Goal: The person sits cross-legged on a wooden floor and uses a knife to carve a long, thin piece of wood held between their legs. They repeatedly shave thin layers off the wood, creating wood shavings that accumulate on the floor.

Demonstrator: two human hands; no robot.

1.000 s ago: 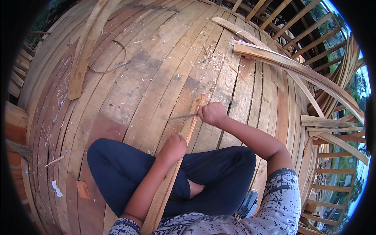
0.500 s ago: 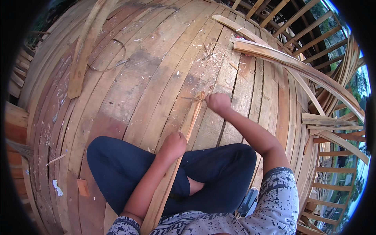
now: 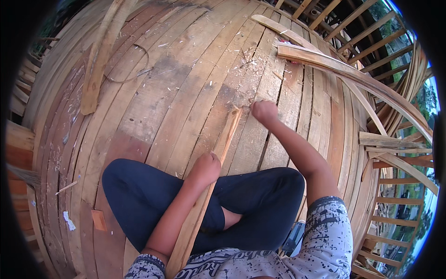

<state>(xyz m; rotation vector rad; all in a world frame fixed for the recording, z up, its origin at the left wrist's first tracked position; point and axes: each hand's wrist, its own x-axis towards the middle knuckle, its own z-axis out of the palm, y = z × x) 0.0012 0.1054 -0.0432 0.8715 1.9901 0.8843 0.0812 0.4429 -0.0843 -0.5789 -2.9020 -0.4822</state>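
Both hands stay put: right hand (image 3: 264, 111) still at strip (image 3: 222, 148) tip.

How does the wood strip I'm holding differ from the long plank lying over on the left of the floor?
The held strip is narrow, pale and runs over the lap, gripped by the left hand. The loose plank is wider, more weathered and lies flat, untouched. Both are long bare wood.

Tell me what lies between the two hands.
In the head view, the thin wooden strip runs from the left hand toward the right hand, over floor planks.
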